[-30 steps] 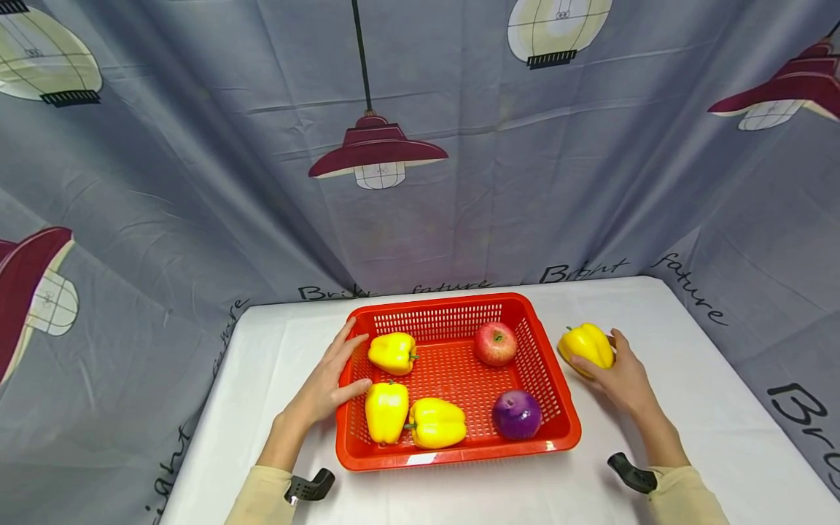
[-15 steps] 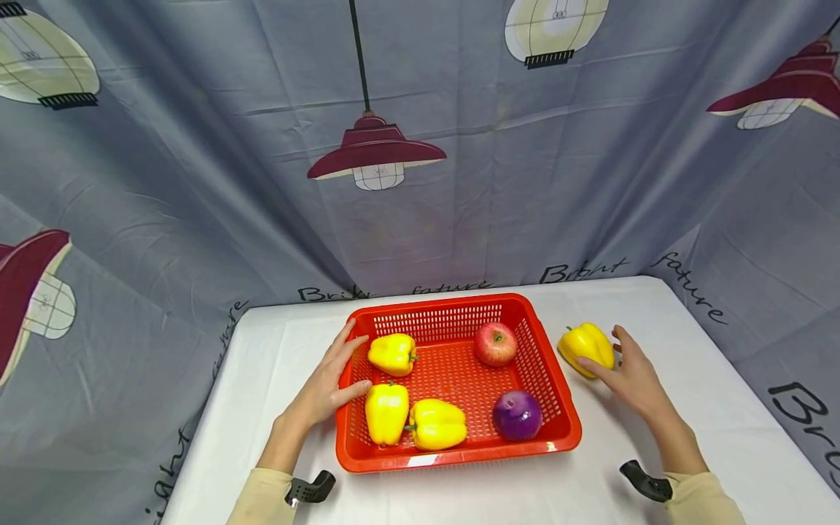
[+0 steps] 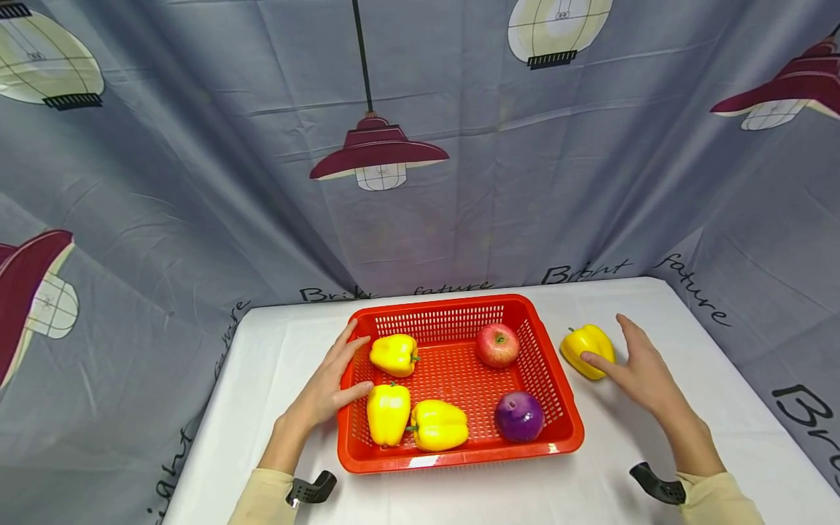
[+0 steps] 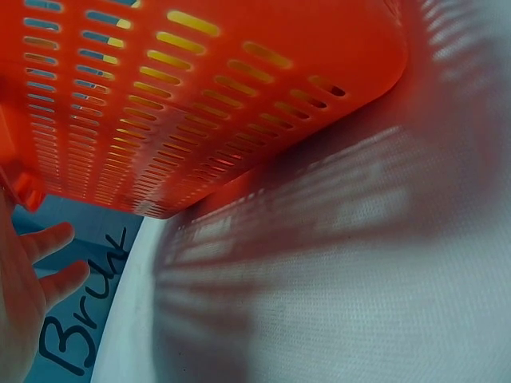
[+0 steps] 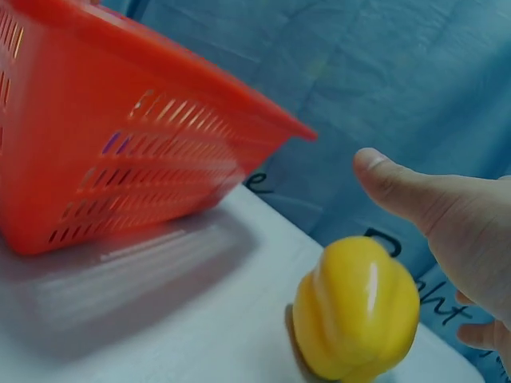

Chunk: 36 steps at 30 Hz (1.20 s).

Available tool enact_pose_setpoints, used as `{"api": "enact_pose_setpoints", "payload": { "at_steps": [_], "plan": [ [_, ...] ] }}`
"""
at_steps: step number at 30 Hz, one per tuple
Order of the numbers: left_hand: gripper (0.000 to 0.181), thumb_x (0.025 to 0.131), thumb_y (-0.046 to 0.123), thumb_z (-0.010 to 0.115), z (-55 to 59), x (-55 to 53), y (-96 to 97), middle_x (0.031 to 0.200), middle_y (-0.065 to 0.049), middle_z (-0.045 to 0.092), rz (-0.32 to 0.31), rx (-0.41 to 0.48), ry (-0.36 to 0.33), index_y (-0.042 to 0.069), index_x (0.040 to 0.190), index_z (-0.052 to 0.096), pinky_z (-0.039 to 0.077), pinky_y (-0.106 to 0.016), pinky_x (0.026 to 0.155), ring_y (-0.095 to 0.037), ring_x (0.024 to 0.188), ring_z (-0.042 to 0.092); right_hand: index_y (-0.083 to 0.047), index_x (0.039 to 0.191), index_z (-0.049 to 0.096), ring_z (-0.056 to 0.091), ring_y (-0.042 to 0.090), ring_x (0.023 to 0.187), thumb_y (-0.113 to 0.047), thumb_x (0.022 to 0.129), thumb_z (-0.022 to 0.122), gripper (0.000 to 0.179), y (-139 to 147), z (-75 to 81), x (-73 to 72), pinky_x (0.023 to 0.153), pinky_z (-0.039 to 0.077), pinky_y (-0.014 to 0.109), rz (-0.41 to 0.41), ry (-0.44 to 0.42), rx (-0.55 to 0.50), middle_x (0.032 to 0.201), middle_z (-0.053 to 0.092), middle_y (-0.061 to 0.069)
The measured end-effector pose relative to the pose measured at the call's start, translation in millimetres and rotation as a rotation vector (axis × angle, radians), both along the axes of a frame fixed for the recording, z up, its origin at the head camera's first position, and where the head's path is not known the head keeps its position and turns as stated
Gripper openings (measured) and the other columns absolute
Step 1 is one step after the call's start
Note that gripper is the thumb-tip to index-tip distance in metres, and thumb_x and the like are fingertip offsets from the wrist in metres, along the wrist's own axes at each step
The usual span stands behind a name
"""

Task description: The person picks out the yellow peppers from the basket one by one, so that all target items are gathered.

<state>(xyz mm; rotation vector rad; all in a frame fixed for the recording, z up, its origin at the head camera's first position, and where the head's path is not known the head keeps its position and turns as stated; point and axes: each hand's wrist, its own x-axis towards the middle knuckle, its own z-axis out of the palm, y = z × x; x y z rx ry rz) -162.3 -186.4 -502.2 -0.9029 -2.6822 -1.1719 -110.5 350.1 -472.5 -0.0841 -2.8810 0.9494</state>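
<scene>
A red plastic basket (image 3: pixel 459 461) stands on the white table. My left hand (image 3: pixel 326 386) rests at its left rim, fingers spread and thumb over the edge; in the left wrist view two extended fingers (image 4: pixel 64 281) show beside the basket's slotted wall (image 4: pixel 160 120). To the basket's right, a yellow bell pepper (image 3: pixel 588 351) lies on the table. Spread just right of that pepper is my right hand (image 3: pixel 646 372), its thumb overlapping the pepper's edge in the head view. From the right wrist, the thumb (image 5: pixel 399 187) appears raised above the pepper (image 5: pixel 358 311), apart from it.
Inside the basket are three yellow bell peppers, one at the back left (image 3: pixel 394 355), one at the front left (image 3: pixel 389 415) and one beside it (image 3: pixel 440 425). An apple (image 3: pixel 496 345) and a round purple item (image 3: pixel 519 416) sit on the right. A grey printed curtain (image 3: pixel 459 219) hangs behind.
My right hand has let go of the yellow bell pepper, spread its fingers and drawn back toward the right. The pepper stays on the table; the left hand and basket hold still.
</scene>
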Motion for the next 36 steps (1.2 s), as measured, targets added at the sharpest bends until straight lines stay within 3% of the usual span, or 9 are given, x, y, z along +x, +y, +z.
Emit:
{"api": "enact_pose_setpoints", "payload": {
  "at_steps": [15, 21, 36],
  "plan": [
    [0.074, 0.087, 0.034, 0.07, -1.1, -0.5, 0.5, 0.169, -0.002, 0.01, -0.001, 0.002, -0.005, 0.009, 0.151, 0.044, 0.025, -0.065, 0.112, -0.025, 0.152, 0.017, 0.008, 0.156, 0.021, 0.026, 0.06, 0.137, -0.042, 0.087, 0.078, 0.102, -11, 25.6, 0.5, 0.106, 0.021, 0.075, 0.138, 0.107, 0.065, 0.154, 0.026, 0.038],
    [0.073, 0.088, 0.036, 0.069, -1.1, -1.0, 0.0, 0.169, -0.002, 0.01, -0.002, -0.002, 0.001, 0.01, 0.151, 0.044, 0.025, -0.065, 0.112, -0.025, 0.152, 0.017, 0.006, 0.156, 0.024, 0.027, 0.059, 0.136, -0.045, 0.086, 0.078, 0.102, -22, 35.2, 0.3, 0.103, 0.024, 0.077, 0.178, 0.098, 0.098, 0.155, 0.026, 0.037],
    [0.071, 0.086, 0.027, 0.071, -2.3, -1.4, -0.1, 0.169, -0.005, 0.011, -0.015, 0.003, 0.027, 0.005, 0.149, 0.045, 0.025, -0.067, 0.111, -0.028, 0.152, 0.017, 0.002, 0.156, 0.028, 0.028, 0.054, 0.139, -0.053, 0.083, 0.078, 0.105, -50, 37.9, -5.0, 0.101, 0.029, 0.076, 0.261, 0.1, 0.134, 0.156, 0.03, 0.032]
  ]
}}
